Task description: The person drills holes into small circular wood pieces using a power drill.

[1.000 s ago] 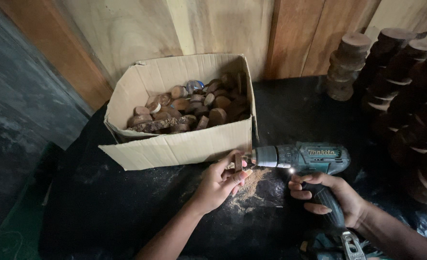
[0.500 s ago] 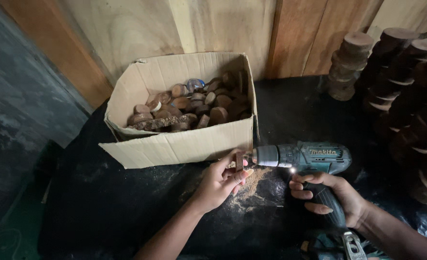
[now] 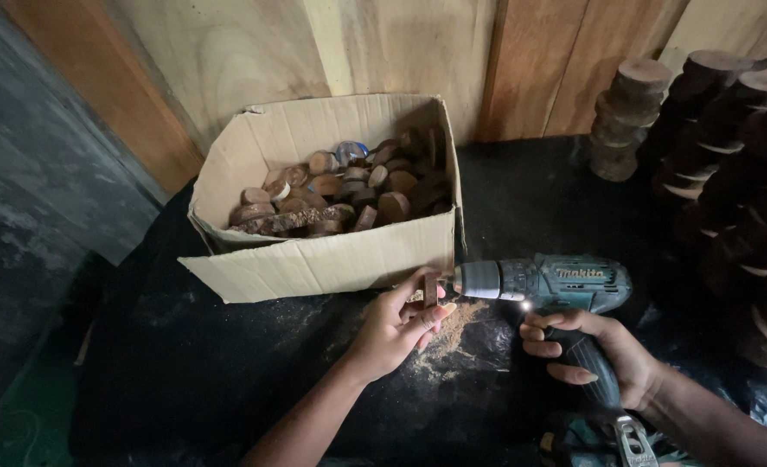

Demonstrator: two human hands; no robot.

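My left hand (image 3: 396, 327) pinches a small round wood slice (image 3: 429, 291) on edge just above the black table cover (image 3: 185, 363). My right hand (image 3: 595, 353) grips the handle of a teal cordless drill (image 3: 543, 284), whose chuck points left with the bit pressed against the slice. Its work light glows under the body. A pile of sawdust (image 3: 448, 333) lies beneath the slice.
An open cardboard box (image 3: 323, 259) holding several wood slices stands right behind my left hand. Stacks of larger wood rounds (image 3: 712, 130) fill the right side. Wooden boards (image 3: 383, 52) lean at the back. The table's left edge drops to a dark floor.
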